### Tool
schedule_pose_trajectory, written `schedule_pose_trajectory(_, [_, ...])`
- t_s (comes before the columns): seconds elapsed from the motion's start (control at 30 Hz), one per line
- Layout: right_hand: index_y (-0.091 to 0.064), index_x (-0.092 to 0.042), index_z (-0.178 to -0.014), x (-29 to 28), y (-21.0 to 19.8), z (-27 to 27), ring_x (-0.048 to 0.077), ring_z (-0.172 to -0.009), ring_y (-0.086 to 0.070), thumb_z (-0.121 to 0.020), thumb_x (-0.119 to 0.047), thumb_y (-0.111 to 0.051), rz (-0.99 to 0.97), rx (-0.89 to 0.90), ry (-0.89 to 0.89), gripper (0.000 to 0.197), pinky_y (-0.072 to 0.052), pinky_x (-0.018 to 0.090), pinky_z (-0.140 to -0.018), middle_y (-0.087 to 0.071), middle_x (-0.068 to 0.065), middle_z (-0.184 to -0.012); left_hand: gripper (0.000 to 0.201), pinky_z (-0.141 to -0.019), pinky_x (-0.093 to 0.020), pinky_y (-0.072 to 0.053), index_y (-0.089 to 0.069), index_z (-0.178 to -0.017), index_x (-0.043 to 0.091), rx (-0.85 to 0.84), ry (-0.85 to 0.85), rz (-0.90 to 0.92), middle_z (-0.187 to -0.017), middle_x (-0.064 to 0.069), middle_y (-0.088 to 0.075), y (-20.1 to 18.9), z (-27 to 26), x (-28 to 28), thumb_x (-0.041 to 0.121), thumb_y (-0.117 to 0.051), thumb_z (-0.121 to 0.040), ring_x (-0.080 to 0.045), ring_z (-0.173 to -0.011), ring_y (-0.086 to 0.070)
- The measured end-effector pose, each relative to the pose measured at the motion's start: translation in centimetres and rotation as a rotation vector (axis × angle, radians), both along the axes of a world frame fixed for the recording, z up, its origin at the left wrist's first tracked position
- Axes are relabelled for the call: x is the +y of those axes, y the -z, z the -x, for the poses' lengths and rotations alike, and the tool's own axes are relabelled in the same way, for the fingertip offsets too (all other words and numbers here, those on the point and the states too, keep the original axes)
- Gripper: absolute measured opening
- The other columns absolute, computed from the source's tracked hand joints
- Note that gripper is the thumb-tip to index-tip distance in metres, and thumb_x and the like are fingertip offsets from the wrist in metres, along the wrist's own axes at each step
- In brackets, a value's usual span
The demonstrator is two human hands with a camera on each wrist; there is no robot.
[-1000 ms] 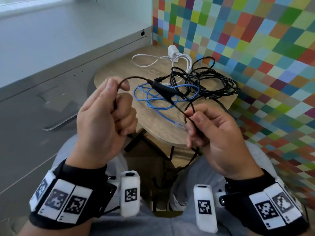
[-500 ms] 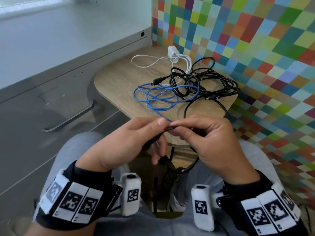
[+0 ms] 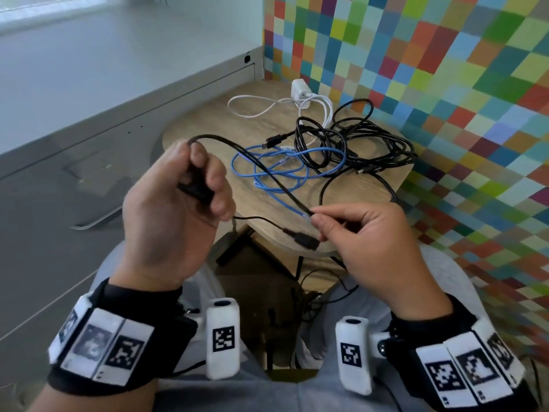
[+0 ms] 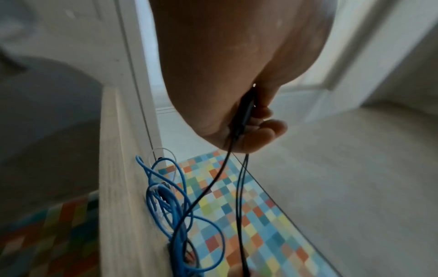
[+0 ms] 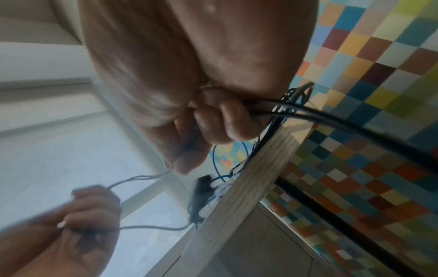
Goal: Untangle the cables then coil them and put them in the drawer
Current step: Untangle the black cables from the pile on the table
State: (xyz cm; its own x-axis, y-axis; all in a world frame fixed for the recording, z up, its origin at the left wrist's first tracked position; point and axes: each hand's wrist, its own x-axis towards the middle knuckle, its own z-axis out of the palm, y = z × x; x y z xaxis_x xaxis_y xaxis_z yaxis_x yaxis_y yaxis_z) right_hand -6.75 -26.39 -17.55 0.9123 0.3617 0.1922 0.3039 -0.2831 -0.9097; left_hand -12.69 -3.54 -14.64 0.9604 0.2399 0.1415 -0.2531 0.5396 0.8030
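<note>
1. The left hand (image 3: 175,215) was raised in a fist, its fingers curled round turns of a thin black cable (image 3: 261,171). The right hand (image 3: 371,242) pinched the same cable between thumb and forefinger, and the stretch between the hands ran fairly straight.
2. The cable's plug (image 3: 306,241) dangled loose just below the right hand. In my judgement it could swing and catch on the table edge, or the turns in the fist could spring apart if the grip eased.
3. The held cable seemed to trail back toward the tangled black cables (image 3: 356,147) on the table. Pulling harder might drag that pile, and the blue cable (image 3: 282,171) lying against it, off the edge.
4. A white cable with its charger (image 3: 300,90) lay at the far side, touching the black tangle.
5. The small round wooden table (image 3: 208,129) stood before the person's knees.
6. A grey drawer front with a handle (image 3: 98,221) was at the left, shut, beneath a pale counter. A wall of many-coloured squares (image 3: 445,69) rose on the right.
</note>
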Motion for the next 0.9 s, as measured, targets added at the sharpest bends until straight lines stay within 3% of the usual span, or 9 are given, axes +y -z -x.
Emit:
schedule_pose_trajectory(0.1, [-0.082, -0.033, -0.09, 0.7, 0.5, 0.7, -0.007, -0.073, -0.069, -0.088, -0.024, -0.081, 0.163, 0.022, -0.057, 0.01, -0.049, 0.008, -0.065, -0.075, -0.024, -0.076, 0.018, -0.05, -0.03, -0.044, -0.055, -0.078, 0.014, -0.059, -0.078, -0.29, -0.071, -0.01, -0.062, 0.5, -0.1, -1.6, 0.02, -0.05, -0.095, -0.027, -0.054, -0.053])
schedule_pose_trajectory(0.17, [-0.084, -0.03, -0.094, 1.2, 0.5, 1.2, -0.009, -0.078, -0.069, -0.089, -0.028, -0.081, 0.271, -0.009, -0.103, 0.006, -0.051, 0.01, -0.068, -0.075, -0.025, -0.081, 0.021, -0.059, -0.032, -0.054, -0.065, -0.072, 0.024, -0.055, -0.097, -0.519, -0.077, -0.011, -0.071, 0.9, 0.0, -2.6, 0.023, -0.054, -0.089, -0.029, -0.065, -0.065])
schedule_pose_trajectory(0.3, [-0.083, -0.031, -0.099, 1.7, 0.3, 1.8, 0.0, -0.081, -0.071, -0.092, -0.027, -0.074, 0.294, -0.109, -0.228, 0.013, -0.055, 0.023, -0.071, -0.078, -0.018, -0.088, 0.025, -0.082, -0.036, -0.057, -0.069, -0.081, 0.033, -0.039, -0.045, -0.988, -0.094, 0.004, -0.077, 1.2, 0.5, -3.9, 0.021, -0.055, -0.097, -0.016, -0.089, -0.072])
schedule_pose_trajectory(0.37, [-0.083, -0.029, -0.096, 1.7, 0.1, 2.0, 0.001, -0.08, -0.071, -0.091, -0.017, -0.073, 0.231, -0.13, -0.28, 0.016, -0.05, 0.017, -0.068, -0.077, -0.018, -0.086, 0.019, -0.078, -0.032, -0.055, -0.07, -0.09, 0.021, -0.014, -0.022, -1.158, -0.092, 0.014, -0.075, 1.2, 0.6, -4.3, 0.022, -0.052, -0.098, -0.009, -0.087, -0.07])
schedule_pose_trajectory(0.47, [-0.08, -0.035, -0.083, 1.4, -0.3, 2.3, -0.006, -0.07, -0.068, -0.087, -0.006, -0.078, 0.101, -0.083, -0.266, 0.029, -0.044, 0.006, -0.065, -0.072, -0.026, -0.075, 0.022, -0.069, -0.034, -0.05, -0.061, -0.088, 0.018, 0.037, -0.049, -1.31, -0.08, 0.009, -0.069, 1.2, 0.5, -4.2, 0.032, -0.047, -0.1, -0.01, -0.075, -0.064])
schedule_pose_trajectory(0.6, [-0.08, -0.032, -0.076, 0.8, -0.6, 1.6, 0.002, -0.055, -0.061, -0.079, -0.016, -0.087, 0.007, -0.075, -0.139, 0.017, -0.046, 0.013, -0.055, -0.073, -0.017, -0.067, 0.029, -0.058, -0.031, -0.042, -0.054, -0.074, 0.027, 0.065, 0.018, -1.419, -0.063, 0.009, -0.057, 0.7, 0.7, -3.6, 0.032, -0.049, -0.102, -0.008, -0.06, -0.053])
schedule_pose_trajectory(0.7, [-0.081, -0.029, -0.083, -0.2, -1.0, 0.8, 0.012, -0.054, -0.06, -0.08, -0.019, -0.086, -0.098, -0.044, -0.091, 0.011, -0.051, 0.025, -0.053, -0.075, -0.003, -0.071, 0.046, -0.058, -0.03, -0.038, -0.066, -0.07, 0.029, 0.222, 0.16, -1.376, -0.056, 0.01, -0.053, 0.7, 0.6, -2.9, 0.049, -0.042, -0.104, -0.005, -0.053, -0.049])
schedule_pose_trajectory(0.77, [-0.082, -0.027, -0.087, -0.7, -1.2, 0.3, 0.014, -0.053, -0.06, -0.081, -0.021, -0.08, -0.196, -0.006, -0.079, 0.009, -0.053, 0.027, -0.053, -0.073, 0.001, -0.069, 0.056, -0.054, -0.024, -0.032, -0.068, -0.068, 0.019, 0.3, 0.272, -1.09, -0.05, 0.01, -0.046, 0.8, 0.5, -2.4, 0.054, -0.037, -0.099, -0.005, -0.047, -0.039])
schedule_pose_trajectory(0.9, [-0.084, -0.018, -0.091, -0.9, -0.6, -0.3, 0.02, -0.048, -0.053, -0.083, -0.016, -0.074, -0.402, 0.205, -0.014, 0.013, -0.052, 0.03, -0.047, -0.067, 0.008, -0.069, 0.035, -0.046, -0.021, -0.022, -0.055, -0.065, 0.018, 0.208, 0.463, -0.493, -0.056, 0.004, -0.034, 0.9, 0.5, -1.1, 0.034, -0.054, -0.095, -0.013, -0.05, -0.024])
